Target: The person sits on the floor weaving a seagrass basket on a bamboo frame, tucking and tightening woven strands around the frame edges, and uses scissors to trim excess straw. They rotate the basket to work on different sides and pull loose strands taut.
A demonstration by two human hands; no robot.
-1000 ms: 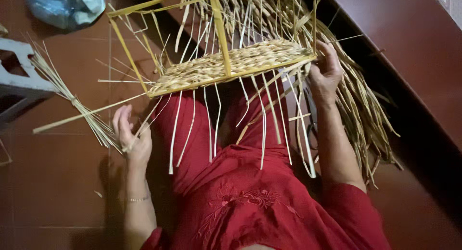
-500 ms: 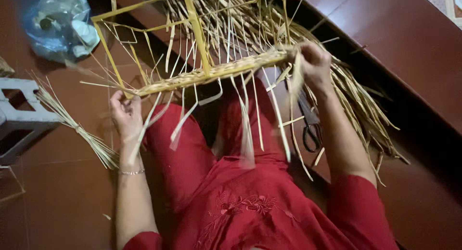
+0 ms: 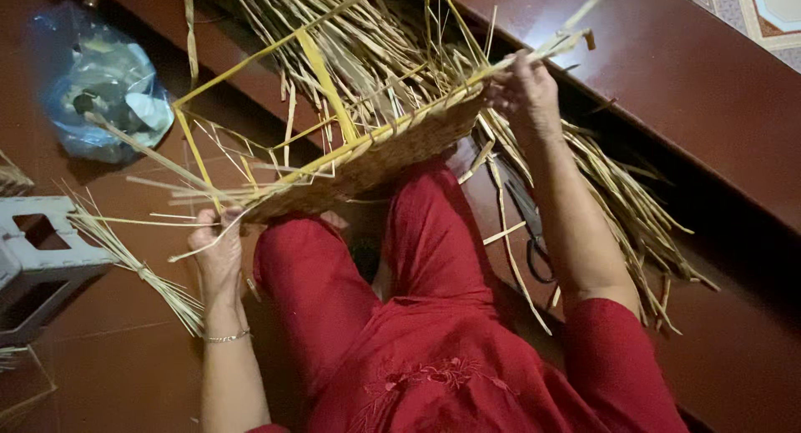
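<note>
Both hands are gripping the half-woven straw basket (image 3: 367, 162), tilting it above the red-clad knees. The left hand (image 3: 219, 254) is clasping its lower left corner, fingers curled around the yellow frame; the right hand (image 3: 526, 91) is clamping the upper right edge. Black scissors (image 3: 530, 233) are lying on the floor (image 3: 117, 358) beside the loose straw pile (image 3: 617, 191).

This looks like a home where someone weaves by hand. The person sits on a dark red tiled floor (image 3: 100, 375). A pile of dry straw (image 3: 367, 41) lies beside a low red step (image 3: 667, 74), with a small plastic stool (image 3: 42, 249) nearby.
</note>
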